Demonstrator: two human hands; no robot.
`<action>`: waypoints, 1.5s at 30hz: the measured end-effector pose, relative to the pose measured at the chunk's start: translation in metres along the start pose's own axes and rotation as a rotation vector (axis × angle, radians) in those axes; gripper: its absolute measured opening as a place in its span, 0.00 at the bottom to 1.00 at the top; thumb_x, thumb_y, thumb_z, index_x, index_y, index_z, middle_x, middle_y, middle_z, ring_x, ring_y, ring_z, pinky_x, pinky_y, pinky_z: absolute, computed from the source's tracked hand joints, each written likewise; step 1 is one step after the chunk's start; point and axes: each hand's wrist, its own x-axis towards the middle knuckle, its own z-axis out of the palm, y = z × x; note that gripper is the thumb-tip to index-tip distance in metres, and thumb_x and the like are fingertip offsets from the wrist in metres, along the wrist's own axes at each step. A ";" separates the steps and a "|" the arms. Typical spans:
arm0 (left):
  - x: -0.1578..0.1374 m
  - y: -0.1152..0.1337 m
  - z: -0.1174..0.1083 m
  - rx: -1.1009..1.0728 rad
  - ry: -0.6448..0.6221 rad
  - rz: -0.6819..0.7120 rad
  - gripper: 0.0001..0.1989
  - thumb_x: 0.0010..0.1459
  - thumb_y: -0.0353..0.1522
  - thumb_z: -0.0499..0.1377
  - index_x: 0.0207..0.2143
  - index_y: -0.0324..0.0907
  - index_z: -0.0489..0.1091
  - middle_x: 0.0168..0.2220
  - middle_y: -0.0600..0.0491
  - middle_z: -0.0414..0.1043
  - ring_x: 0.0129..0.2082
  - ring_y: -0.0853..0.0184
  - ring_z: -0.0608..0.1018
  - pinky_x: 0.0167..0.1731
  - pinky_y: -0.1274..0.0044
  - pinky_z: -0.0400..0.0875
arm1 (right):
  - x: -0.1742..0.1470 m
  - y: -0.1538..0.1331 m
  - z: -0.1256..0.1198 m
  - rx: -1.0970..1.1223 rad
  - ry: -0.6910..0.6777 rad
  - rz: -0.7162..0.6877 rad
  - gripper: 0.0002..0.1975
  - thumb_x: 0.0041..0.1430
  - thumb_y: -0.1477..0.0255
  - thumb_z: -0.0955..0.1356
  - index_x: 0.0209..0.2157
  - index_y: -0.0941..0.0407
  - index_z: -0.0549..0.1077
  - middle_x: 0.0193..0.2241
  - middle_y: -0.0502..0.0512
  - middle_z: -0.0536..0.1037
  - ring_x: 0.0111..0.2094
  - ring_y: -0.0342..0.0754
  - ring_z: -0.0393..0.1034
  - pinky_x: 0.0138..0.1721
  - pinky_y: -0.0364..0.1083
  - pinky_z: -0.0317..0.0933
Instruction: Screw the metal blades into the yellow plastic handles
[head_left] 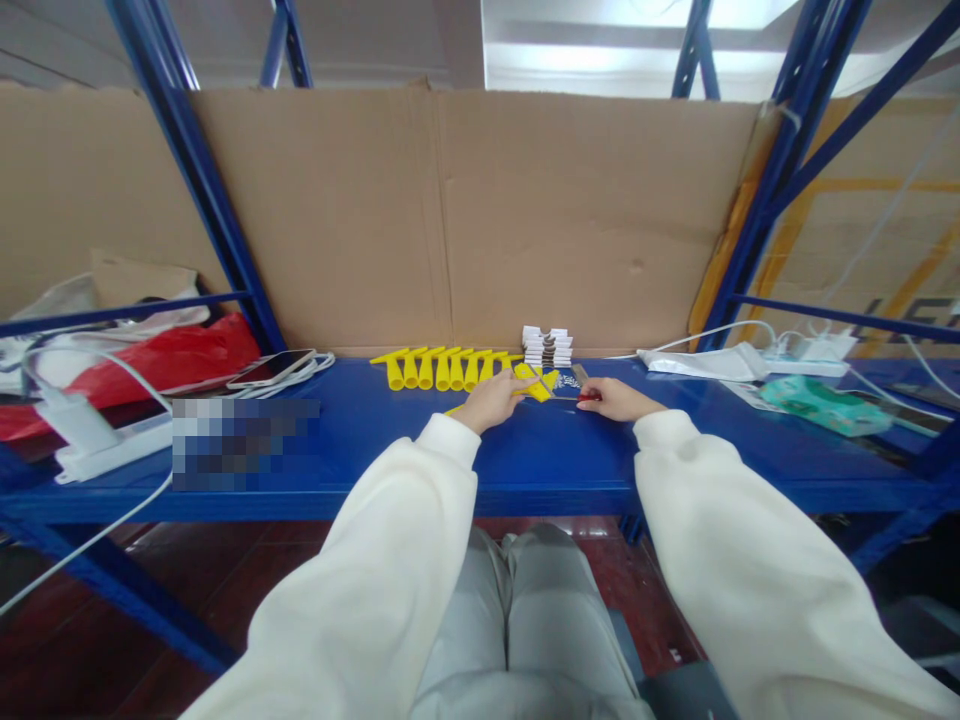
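Observation:
My left hand (491, 400) is closed on a yellow plastic piece (537, 388), whose handle-like end sticks out below the fingers. In my right hand (616, 399) is a screwdriver (589, 396) with a red handle, its thin shaft pointing left at the yellow piece. Whether the tip touches it is too small to tell. Small metal screws (568, 381) lie loose just behind, between the two hands. Left of them stands a row of several similar yellow pieces (437, 371). Stacked white parts (547, 348) rise by the cardboard.
A cardboard sheet (585, 220) closes off the back of the blue table (555, 450). Left are a power strip (112, 445), a red bag (172, 365) and a phone (271, 368) with a cable. Right are a white packet (705, 362), cables and a green packet (825, 405).

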 end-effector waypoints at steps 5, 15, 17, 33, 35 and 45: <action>0.002 -0.001 0.003 0.065 -0.005 0.011 0.22 0.67 0.31 0.52 0.62 0.50 0.68 0.48 0.46 0.74 0.49 0.61 0.76 0.51 0.73 0.69 | 0.006 0.003 0.006 -0.032 -0.020 0.032 0.07 0.59 0.69 0.68 0.37 0.56 0.76 0.34 0.56 0.81 0.37 0.50 0.75 0.41 0.46 0.66; 0.005 0.000 0.005 0.063 0.053 -0.015 0.24 0.65 0.27 0.51 0.62 0.46 0.69 0.48 0.44 0.74 0.49 0.59 0.77 0.52 0.71 0.69 | 0.032 -0.027 -0.001 -0.196 -0.036 0.142 0.19 0.63 0.76 0.61 0.47 0.50 0.80 0.52 0.56 0.79 0.54 0.55 0.71 0.55 0.56 0.61; 0.005 0.000 0.007 0.042 0.062 -0.019 0.23 0.65 0.28 0.52 0.61 0.47 0.70 0.48 0.45 0.75 0.49 0.59 0.77 0.52 0.71 0.70 | 0.037 -0.037 -0.003 -0.233 -0.078 0.197 0.19 0.62 0.76 0.62 0.47 0.50 0.81 0.51 0.57 0.80 0.54 0.57 0.71 0.57 0.59 0.59; 0.009 -0.006 0.014 -0.068 0.084 0.033 0.20 0.62 0.30 0.58 0.57 0.46 0.74 0.50 0.47 0.78 0.51 0.60 0.78 0.53 0.71 0.70 | 0.055 -0.046 0.003 -0.280 -0.048 0.244 0.18 0.58 0.77 0.65 0.48 0.57 0.79 0.44 0.64 0.82 0.50 0.55 0.75 0.48 0.47 0.66; 0.009 -0.007 0.014 -0.066 0.086 0.043 0.20 0.63 0.30 0.57 0.57 0.47 0.73 0.51 0.48 0.78 0.51 0.60 0.78 0.53 0.72 0.70 | 0.058 -0.042 0.005 -0.276 -0.041 0.228 0.18 0.57 0.76 0.66 0.48 0.59 0.79 0.43 0.64 0.83 0.48 0.55 0.76 0.47 0.45 0.67; 0.010 -0.008 0.015 -0.075 0.081 0.032 0.21 0.64 0.31 0.56 0.59 0.47 0.72 0.51 0.47 0.77 0.51 0.61 0.77 0.53 0.71 0.70 | 0.064 -0.044 0.006 -0.279 -0.025 0.235 0.15 0.56 0.75 0.68 0.44 0.59 0.81 0.41 0.63 0.83 0.45 0.54 0.78 0.44 0.44 0.68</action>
